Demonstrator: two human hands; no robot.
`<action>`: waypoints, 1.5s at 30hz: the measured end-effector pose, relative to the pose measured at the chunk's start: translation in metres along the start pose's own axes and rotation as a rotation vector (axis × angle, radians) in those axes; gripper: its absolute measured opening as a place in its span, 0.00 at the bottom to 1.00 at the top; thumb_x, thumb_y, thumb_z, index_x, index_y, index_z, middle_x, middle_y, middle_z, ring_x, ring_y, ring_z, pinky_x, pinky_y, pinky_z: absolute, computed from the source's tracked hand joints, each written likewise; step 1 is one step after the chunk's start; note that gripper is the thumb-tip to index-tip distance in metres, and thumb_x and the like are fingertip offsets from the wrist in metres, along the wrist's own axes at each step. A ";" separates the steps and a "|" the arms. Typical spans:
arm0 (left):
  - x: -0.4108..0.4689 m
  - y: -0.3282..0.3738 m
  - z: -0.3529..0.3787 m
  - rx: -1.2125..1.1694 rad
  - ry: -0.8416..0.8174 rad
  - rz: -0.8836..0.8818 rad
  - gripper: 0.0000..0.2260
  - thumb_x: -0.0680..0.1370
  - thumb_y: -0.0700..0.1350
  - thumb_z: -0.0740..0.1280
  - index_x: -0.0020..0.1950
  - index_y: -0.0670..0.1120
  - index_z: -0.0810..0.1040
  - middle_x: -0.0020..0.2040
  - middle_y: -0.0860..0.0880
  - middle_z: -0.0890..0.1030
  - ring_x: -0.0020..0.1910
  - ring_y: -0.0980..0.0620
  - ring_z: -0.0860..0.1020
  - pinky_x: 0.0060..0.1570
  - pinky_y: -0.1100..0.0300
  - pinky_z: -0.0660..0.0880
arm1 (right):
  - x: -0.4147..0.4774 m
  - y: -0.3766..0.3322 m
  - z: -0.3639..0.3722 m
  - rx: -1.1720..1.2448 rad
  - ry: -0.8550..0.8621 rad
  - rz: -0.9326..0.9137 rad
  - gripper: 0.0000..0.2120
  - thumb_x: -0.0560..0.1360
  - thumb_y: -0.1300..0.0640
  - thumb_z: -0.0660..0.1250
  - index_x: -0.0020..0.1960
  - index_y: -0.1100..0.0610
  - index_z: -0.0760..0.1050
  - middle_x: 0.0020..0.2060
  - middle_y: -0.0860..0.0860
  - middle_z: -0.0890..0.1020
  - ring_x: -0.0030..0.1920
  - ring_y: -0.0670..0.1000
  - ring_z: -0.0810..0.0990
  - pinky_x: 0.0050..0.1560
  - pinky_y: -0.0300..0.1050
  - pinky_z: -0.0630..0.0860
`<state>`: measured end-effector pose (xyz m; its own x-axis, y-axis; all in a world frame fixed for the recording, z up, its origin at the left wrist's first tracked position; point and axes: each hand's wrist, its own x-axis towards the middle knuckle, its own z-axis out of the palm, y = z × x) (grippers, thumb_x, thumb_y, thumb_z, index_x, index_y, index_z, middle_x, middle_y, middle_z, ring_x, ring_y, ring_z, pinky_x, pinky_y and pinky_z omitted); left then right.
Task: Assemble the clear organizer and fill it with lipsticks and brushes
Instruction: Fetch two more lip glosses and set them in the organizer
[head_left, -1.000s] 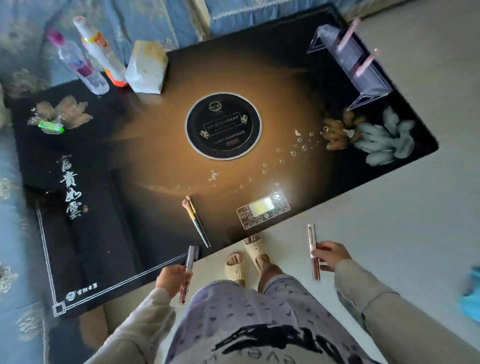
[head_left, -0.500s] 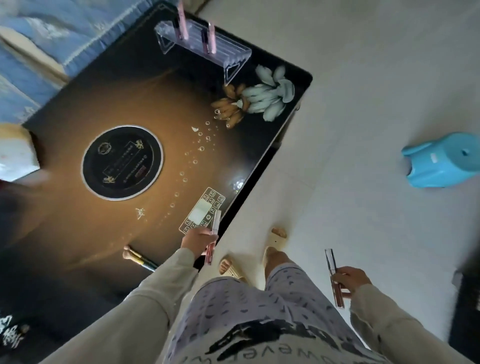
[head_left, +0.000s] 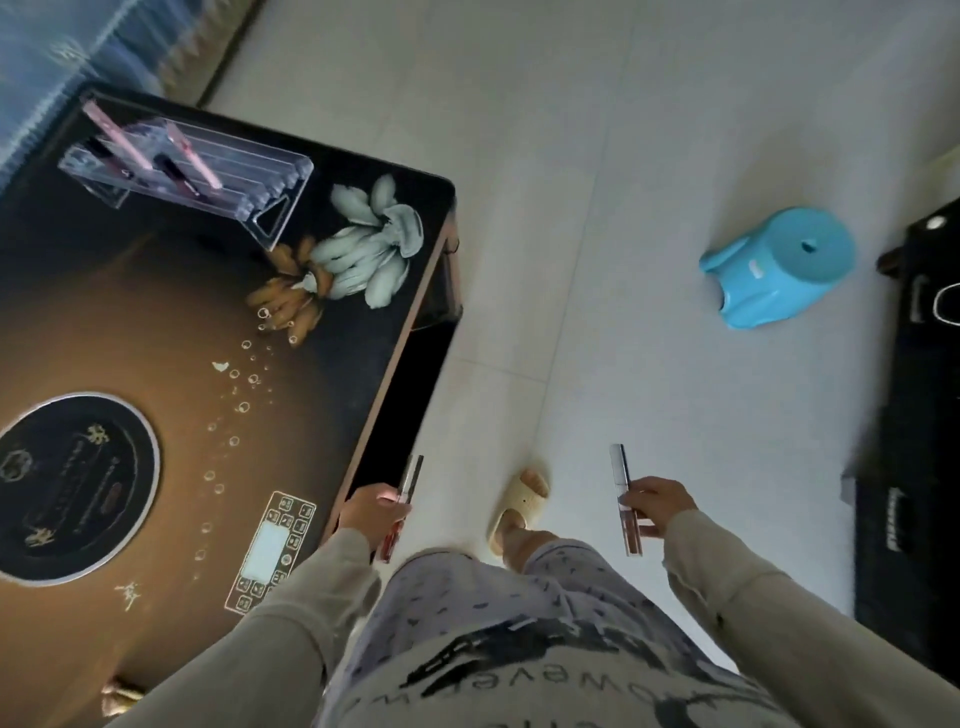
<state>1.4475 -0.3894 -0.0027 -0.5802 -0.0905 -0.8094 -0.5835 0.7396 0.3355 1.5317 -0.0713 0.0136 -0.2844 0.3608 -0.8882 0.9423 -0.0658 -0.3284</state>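
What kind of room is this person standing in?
Most likely a living room at home. A low glossy black table with a built-in round cooker plate stands beside a blue patterned sofa, and a small blue plastic stool is on the pale tiled floor.

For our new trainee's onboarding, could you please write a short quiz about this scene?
1. True or false: the left hand grips one lipstick and the right hand grips another.
2. How many pink lipsticks stand in the clear organizer?
3. What is on the floor beside the table? A) a blue stool B) a red bucket C) a green box
Key: 1 true; 2 two; 3 A.
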 end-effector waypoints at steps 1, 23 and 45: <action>0.004 0.008 0.001 0.007 0.003 -0.009 0.14 0.74 0.40 0.68 0.57 0.36 0.77 0.55 0.37 0.81 0.57 0.40 0.78 0.58 0.55 0.72 | 0.005 -0.015 -0.007 0.015 -0.007 -0.021 0.07 0.73 0.70 0.64 0.49 0.62 0.72 0.34 0.55 0.75 0.42 0.56 0.74 0.32 0.41 0.71; 0.139 0.307 -0.034 0.076 -0.059 0.141 0.14 0.75 0.39 0.67 0.58 0.35 0.75 0.58 0.37 0.79 0.58 0.40 0.76 0.57 0.52 0.72 | 0.126 -0.201 -0.109 0.279 0.103 0.075 0.08 0.73 0.70 0.63 0.38 0.61 0.73 0.33 0.57 0.75 0.34 0.53 0.75 0.34 0.44 0.73; 0.229 0.484 -0.083 -0.218 0.186 -0.167 0.10 0.73 0.39 0.68 0.52 0.37 0.80 0.41 0.39 0.82 0.48 0.40 0.80 0.43 0.58 0.73 | 0.260 -0.534 -0.149 -0.097 -0.192 -0.149 0.05 0.74 0.70 0.62 0.47 0.63 0.73 0.31 0.55 0.75 0.32 0.52 0.75 0.33 0.44 0.74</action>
<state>0.9846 -0.1075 0.0142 -0.5481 -0.3336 -0.7670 -0.7755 0.5462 0.3166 0.9814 0.1960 0.0059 -0.4411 0.1755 -0.8801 0.8973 0.0682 -0.4361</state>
